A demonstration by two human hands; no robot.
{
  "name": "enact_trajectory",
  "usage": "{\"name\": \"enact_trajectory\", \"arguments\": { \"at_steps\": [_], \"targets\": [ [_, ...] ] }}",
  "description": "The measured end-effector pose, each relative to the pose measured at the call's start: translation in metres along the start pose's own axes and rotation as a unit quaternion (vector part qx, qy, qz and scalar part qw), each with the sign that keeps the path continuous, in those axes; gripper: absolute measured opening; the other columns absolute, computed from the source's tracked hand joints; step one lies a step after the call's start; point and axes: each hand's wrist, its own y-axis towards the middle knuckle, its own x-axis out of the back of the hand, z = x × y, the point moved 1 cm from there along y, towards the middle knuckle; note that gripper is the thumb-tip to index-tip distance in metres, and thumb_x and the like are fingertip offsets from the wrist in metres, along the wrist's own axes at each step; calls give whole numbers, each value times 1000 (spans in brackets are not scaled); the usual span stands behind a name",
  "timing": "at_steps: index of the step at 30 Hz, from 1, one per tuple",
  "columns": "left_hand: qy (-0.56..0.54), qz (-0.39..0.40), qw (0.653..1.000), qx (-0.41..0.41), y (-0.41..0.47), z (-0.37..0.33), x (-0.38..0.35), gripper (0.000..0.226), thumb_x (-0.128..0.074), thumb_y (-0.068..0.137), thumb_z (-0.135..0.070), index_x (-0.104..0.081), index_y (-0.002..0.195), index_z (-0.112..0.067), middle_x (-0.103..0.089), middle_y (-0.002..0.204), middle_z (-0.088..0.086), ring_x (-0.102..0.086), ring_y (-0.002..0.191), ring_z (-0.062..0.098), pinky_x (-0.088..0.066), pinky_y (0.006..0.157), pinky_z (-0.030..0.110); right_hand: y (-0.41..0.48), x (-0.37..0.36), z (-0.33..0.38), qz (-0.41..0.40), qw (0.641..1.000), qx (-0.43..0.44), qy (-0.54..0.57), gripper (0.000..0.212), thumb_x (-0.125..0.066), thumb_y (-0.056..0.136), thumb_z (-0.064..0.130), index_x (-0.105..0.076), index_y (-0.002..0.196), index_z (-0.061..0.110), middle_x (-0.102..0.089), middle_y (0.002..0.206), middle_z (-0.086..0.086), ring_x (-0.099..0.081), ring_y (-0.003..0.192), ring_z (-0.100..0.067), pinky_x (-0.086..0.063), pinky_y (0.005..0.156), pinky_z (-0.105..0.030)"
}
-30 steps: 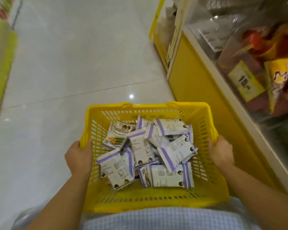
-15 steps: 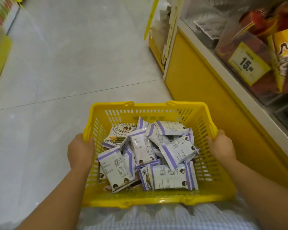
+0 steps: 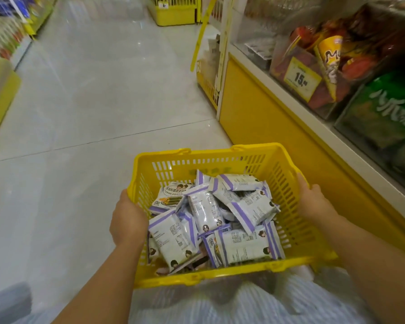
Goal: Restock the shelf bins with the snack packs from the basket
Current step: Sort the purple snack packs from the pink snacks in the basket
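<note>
Compared with the frame half a second earlier, the view has lifted and turned toward the shelf. More of the tiled aisle floor (image 3: 91, 101) is in view, and a bin of green packs (image 3: 384, 113) has entered at the right edge. The grip of both hands and the arrangement of the basket contents are unchanged. One yellow plastic basket (image 3: 208, 154) is held in front of the person's striped shirt (image 3: 243, 305), just beside the yellow shelf base (image 3: 267, 118). The left hand (image 3: 126, 220) grips the left rim with its fingers curled over the edge. The right hand (image 3: 313, 199) grips the right rim, thumb on top and fingers wrapped under. The white-and-purple snack packs (image 3: 206, 211) lie loosely heaped inside the basket. At least twelve are visible; overlap prevents an exact count. One pack (image 3: 171, 197) lies face up and shows a cartoon picture with green sticks; its print is too small to read. Three clear shelf bins can be made out on the right, all already holding stock; the middle bin (image 3: 288, 54) holds red and orange packs. It carries one yellow price tag (image 3: 301, 77) reading "15". An orange pack (image 3: 330, 59) shows a large "M". The green packs bear large white Chinese characters.
</note>
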Motion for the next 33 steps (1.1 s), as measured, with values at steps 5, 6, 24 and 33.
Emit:
{"name": "enact_trajectory", "arguments": {
  "at_steps": [5, 6, 24, 33],
  "targets": [
    [87, -40, 992, -80, -36, 0, 1, 55, -54, 84, -4, -46, 138, -14, -44, 142, 16, -40, 129, 37, -26, 107, 50, -32, -4, -7, -108, 988, 50, -99, 75, -54, 92, 20, -10, 152, 20, -16, 156, -17, -19, 141, -35, -27, 112, -47],
    [89, -56, 988, -111, -43, -2, 0, 55, -57, 82, -4, -50, 136, -16, -42, 145, 14, -37, 132, 35, -19, 111, 50, -37, -8, -7, -135, 982, 75, -105, 70, -54, 92, 24, -17, 151, 20, -19, 155, -15, -20, 141, -34, -25, 112, -45],
    [212, 331, 875, -282, -14, -7, -50, 65, -78, 73, -43, -49, 130, -38, -26, 138, -5, -37, 120, 17, -38, 101, 29, -3, -84, 12, 170, 968, 70, 173, 97, -91, 56, 36, -20, 120, 24, -34, 131, -4, -38, 115, -17, -43, 91, -29],
    [280, 397, 825, -289, -16, -31, -35, 65, -79, 76, -34, -48, 133, -36, -38, 139, -3, -48, 120, 21, -47, 94, 33, -4, -76, 16, 188, 972, 73, 124, 83, -90, 56, 42, -34, 115, 24, -54, 117, 1, -54, 95, -12, -45, 58, -17]
  ]
}}
